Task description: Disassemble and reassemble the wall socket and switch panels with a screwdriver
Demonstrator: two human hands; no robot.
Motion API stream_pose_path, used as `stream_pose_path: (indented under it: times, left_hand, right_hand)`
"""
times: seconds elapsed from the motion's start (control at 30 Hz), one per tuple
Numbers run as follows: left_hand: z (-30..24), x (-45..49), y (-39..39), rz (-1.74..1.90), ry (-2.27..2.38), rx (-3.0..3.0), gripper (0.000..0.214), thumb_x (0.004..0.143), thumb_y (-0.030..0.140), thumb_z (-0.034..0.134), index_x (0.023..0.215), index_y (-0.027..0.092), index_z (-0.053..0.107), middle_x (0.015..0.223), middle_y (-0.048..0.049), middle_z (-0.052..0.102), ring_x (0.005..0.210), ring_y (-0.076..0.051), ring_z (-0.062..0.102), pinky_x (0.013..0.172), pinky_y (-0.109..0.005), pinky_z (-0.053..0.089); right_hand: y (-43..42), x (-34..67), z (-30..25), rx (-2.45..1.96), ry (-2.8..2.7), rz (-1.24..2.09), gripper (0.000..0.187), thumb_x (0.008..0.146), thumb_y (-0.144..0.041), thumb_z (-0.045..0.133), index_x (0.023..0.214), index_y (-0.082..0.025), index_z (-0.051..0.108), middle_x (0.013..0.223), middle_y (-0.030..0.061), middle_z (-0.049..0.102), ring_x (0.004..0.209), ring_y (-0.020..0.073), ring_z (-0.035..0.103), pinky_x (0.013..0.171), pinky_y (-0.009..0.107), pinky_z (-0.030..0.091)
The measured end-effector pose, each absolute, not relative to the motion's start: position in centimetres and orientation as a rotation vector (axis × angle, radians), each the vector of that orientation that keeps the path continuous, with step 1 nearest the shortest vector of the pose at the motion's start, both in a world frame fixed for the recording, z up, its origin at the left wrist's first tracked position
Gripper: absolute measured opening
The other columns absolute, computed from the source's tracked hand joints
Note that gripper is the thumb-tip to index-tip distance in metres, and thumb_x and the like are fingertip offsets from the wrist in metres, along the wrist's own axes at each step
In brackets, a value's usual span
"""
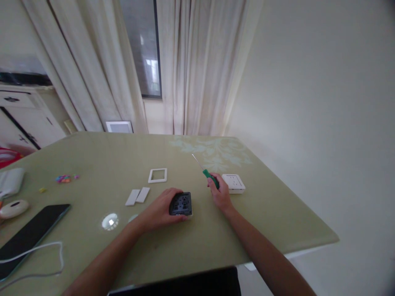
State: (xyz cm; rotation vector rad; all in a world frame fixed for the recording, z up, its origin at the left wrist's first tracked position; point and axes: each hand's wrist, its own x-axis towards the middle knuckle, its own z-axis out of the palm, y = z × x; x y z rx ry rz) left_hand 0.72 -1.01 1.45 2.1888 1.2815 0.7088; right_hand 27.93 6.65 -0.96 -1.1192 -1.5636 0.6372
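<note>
My left hand (pixel 162 209) rests on the olive-green table (pixel 191 242) and grips a dark grey switch module (pixel 181 204) that lies flat, its inner side up. My right hand (pixel 219 193) is closed round the green handle of a thin screwdriver (pixel 206 170), whose metal shaft points up and away to the left. A white wall socket (pixel 233 182) lies just right of that hand. A white square frame (pixel 158 175) lies beyond the module. Two white rocker plates (pixel 137 196) lie side by side to its left.
A dark tablet (pixel 29 234) with a white cable (pixel 46 255) lies at the near left. White devices (pixel 12 193) and small coloured bits (pixel 63 178) sit further left. Curtains and a window stand behind the table; a bare wall is on the right.
</note>
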Motion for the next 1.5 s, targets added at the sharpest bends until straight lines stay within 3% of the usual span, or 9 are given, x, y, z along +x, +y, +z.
stream_pose_path:
  times: [0.3,0.57,0.73,0.83,0.97,1.1,1.23,1.5]
  left_hand:
    - [1.7,0.5,-0.8,0.678,1.335,2.14,0.072,0.073,0.05,0.093,0.132,0.023,0.062,0.13,-0.0101,0.07,0.118,-0.034,0.069,0.104,-0.047,0.055]
    - [1.6,1.0,-1.1,0.702,1.326,2.231,0.065,0.081,0.05,0.087,0.131,0.021,0.058,0.133,-0.014,0.066,0.126,-0.036,0.061,0.111,-0.052,0.05]
    - [1.7,-1.0,-0.8,0.648,1.253,2.204,0.084,0.076,0.048,0.091,0.146,0.022,0.052,0.15,-0.0151,0.056,0.142,-0.038,0.052,0.122,-0.056,0.042]
    - [1.7,-2.2,-0.7,0.621,1.254,2.192,0.078,0.073,0.044,0.094,0.141,0.025,0.059,0.146,-0.0119,0.058,0.139,-0.037,0.055,0.12,-0.055,0.045]
    - [1.7,-2.6,-0.6,0.644,1.242,2.169,0.073,0.074,0.041,0.093,0.139,0.026,0.063,0.142,-0.011,0.06,0.132,-0.035,0.06,0.113,-0.051,0.052]
    - [1.6,-2.6,-0.6,0.656,1.224,2.183,0.074,0.078,0.041,0.09,0.145,0.026,0.063,0.148,-0.0129,0.06,0.138,-0.036,0.059,0.12,-0.053,0.047]
    - [1.8,-2.4,-0.7,0.665,1.234,2.203,0.072,0.081,0.042,0.087,0.147,0.025,0.062,0.153,-0.0134,0.06,0.139,-0.037,0.061,0.119,-0.051,0.049]
    - [2.5,-1.2,-0.9,0.688,1.262,2.209,0.063,0.079,0.044,0.089,0.133,0.023,0.066,0.141,-0.0125,0.066,0.131,-0.037,0.065,0.115,-0.053,0.051]
  right_hand:
    - [6.5,27.9,-0.9,-1.113,-1.568,0.634,0.043,0.099,-0.058,0.061,0.115,-0.019,0.071,0.08,0.0013,0.07,0.073,0.0197,0.063,0.07,0.03,0.048]
    - [6.5,27.9,-0.8,-1.108,-1.562,0.722,0.043,0.098,-0.058,0.062,0.116,-0.02,0.07,0.083,0.0027,0.069,0.075,0.0199,0.061,0.071,0.032,0.049]
    - [6.2,27.2,-1.2,-1.074,-1.602,0.959,0.049,0.099,-0.059,0.058,0.127,-0.019,0.066,0.083,0.0019,0.068,0.06,0.0151,0.056,0.055,0.028,0.046]
    - [5.6,26.4,-1.5,-1.022,-1.638,1.126,0.055,0.1,-0.059,0.057,0.136,-0.018,0.059,0.077,-0.0005,0.065,0.058,0.0157,0.058,0.051,0.028,0.049]
    - [4.8,25.6,-1.5,-0.946,-1.664,1.262,0.049,0.1,-0.057,0.061,0.134,-0.021,0.058,0.094,0.0043,0.07,0.083,0.0198,0.071,0.068,0.032,0.06]
    - [4.6,25.5,-1.3,-0.876,-1.658,1.349,0.049,0.1,-0.062,0.062,0.131,-0.024,0.058,0.124,0.01,0.069,0.115,0.0245,0.072,0.092,0.039,0.062]
    - [4.5,25.7,-1.1,-0.834,-1.653,1.392,0.047,0.1,-0.064,0.063,0.126,-0.025,0.062,0.13,0.0084,0.068,0.114,0.0232,0.073,0.105,0.045,0.059]
    - [4.6,25.8,-1.4,-0.818,-1.604,1.41,0.045,0.1,-0.064,0.064,0.125,-0.026,0.062,0.127,0.0073,0.067,0.107,0.022,0.074,0.1,0.044,0.061]
